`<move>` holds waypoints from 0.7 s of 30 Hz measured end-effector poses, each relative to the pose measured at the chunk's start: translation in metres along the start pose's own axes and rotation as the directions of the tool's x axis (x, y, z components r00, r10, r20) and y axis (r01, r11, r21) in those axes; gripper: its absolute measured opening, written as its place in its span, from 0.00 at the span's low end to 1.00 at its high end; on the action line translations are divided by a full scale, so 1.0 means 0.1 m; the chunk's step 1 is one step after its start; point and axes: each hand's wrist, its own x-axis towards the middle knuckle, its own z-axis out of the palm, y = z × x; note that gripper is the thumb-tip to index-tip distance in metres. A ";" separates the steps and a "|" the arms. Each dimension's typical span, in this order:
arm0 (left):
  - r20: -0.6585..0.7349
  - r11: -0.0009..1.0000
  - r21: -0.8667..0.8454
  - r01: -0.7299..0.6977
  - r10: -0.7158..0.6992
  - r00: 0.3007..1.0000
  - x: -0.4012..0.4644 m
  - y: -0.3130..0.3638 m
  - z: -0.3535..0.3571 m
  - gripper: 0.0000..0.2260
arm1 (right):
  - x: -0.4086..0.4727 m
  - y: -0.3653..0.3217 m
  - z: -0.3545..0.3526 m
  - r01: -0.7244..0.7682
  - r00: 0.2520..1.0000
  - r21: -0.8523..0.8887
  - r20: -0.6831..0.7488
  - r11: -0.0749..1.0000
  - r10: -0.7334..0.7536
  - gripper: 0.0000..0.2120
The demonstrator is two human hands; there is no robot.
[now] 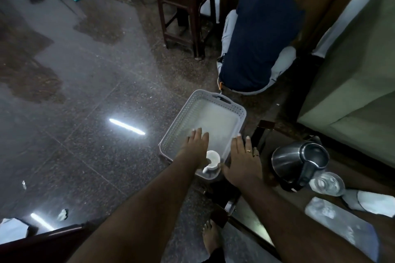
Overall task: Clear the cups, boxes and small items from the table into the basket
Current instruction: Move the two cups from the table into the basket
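Our left hand point(197, 145) hovers flat and spread over the grey basket point(177, 126), empty; our right hand point(242, 160), fingers also spread, rests at the basket's near rim. Between them one white cup point(212, 159) already sits in the near corner. Right of that hand, a kettle point(299, 162), a clear glass point(327, 183) and a blurred box point(342, 224) remain on the tabletop point(284, 205): we judge the clearing barely begun.

Arms: both forearms bare, no sleeves in view
Left hand point(197, 145): no rings or bands visible
Right hand point(242, 161): two gold-coloured rings, on adjacent fingers point(248, 145)
Fingernails: pale, light-coloured tips
Foot point(210, 239): bare, pale toenails
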 end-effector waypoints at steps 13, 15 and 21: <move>-0.488 0.953 0.230 -0.200 0.290 0.823 -0.92 2.19 -0.33 0.37 | -1.57 1.95 -0.96 -0.270 0.912 0.031 -0.311 0.962 0.266 0.48; -0.479 0.936 0.271 -0.224 0.333 0.812 -1.02 2.48 -0.27 0.37 | -1.82 2.24 -0.99 -0.301 0.900 0.040 -0.319 0.953 0.298 0.47; -0.429 0.902 0.331 -0.279 0.407 0.806 -1.25 3.31 -0.08 0.38 | -2.48 2.95 -0.92 -0.363 0.858 0.079 -0.361 0.928 0.366 0.49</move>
